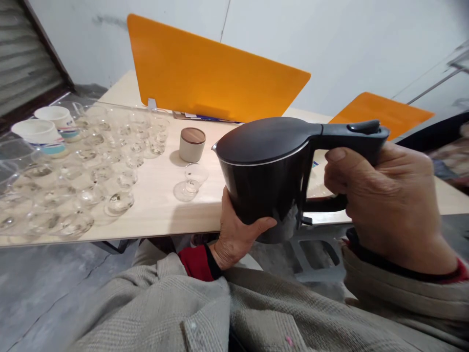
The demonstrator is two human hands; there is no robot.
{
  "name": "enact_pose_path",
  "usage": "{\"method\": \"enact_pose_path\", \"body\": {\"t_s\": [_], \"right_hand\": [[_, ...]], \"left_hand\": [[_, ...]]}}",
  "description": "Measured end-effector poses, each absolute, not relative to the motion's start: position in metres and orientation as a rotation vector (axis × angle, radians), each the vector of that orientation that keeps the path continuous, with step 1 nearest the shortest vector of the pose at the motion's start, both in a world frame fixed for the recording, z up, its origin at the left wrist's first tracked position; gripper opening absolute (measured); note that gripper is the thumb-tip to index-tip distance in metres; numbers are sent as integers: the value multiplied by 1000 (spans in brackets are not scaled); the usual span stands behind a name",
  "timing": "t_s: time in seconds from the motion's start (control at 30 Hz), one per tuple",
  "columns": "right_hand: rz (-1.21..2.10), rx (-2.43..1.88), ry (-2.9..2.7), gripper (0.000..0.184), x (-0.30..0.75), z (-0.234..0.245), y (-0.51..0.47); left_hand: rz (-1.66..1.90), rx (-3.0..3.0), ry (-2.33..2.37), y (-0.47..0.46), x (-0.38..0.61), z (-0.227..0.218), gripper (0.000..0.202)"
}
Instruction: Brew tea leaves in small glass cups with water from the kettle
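Observation:
A black electric kettle (271,166) with its lid closed is held up in front of me, over the near edge of the light wooden table (164,205). My right hand (384,205) is wrapped round the kettle's handle, thumb on top. My left hand (238,230) cups the kettle's lower side from below, fingers hidden behind the body. Just left of the kettle, a small clear glass cup (193,178) sits on a glass saucer. Behind the cup stands a white jar with a wooden lid (192,144).
Several small clear glass cups (106,161) cover the table's left part. Two white paper cups (47,129) stand at the far left. Orange dividers (212,73) rise along the table's far edge. Grey floor lies below on the left.

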State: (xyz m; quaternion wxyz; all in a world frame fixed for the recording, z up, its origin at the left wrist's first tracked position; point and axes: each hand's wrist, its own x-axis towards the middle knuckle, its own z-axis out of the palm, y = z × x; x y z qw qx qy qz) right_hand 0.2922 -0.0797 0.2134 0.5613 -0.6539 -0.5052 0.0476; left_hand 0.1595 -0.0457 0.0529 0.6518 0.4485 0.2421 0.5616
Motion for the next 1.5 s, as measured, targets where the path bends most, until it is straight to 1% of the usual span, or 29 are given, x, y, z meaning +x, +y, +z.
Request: {"method": "enact_pose_path", "body": {"t_s": [0.13,0.43,0.63,0.87,1.07,1.33,1.5], "right_hand": [[119,-1549,-1201,36,289,216,-76],[64,-1626,-1248,35,281,222,-72],[83,-1611,-1296,38,277,225,-68],[121,-1584,-1296,38,277,225,-64],[112,-1625,-1302,39,273,227,-63],[124,-1635,-1319,40,272,228,-61],[157,-1614,-1326,34,273,230,-60]], "left_hand": [[1269,973,538,-45,159,55,90],[1211,936,560,-43,159,54,99],[1239,951,555,-40,161,49,101],[1248,972,554,-38,160,49,101],[1235,956,551,-37,160,47,104],[1223,944,554,-36,159,49,102],[1219,950,570,-36,158,49,103]]}}
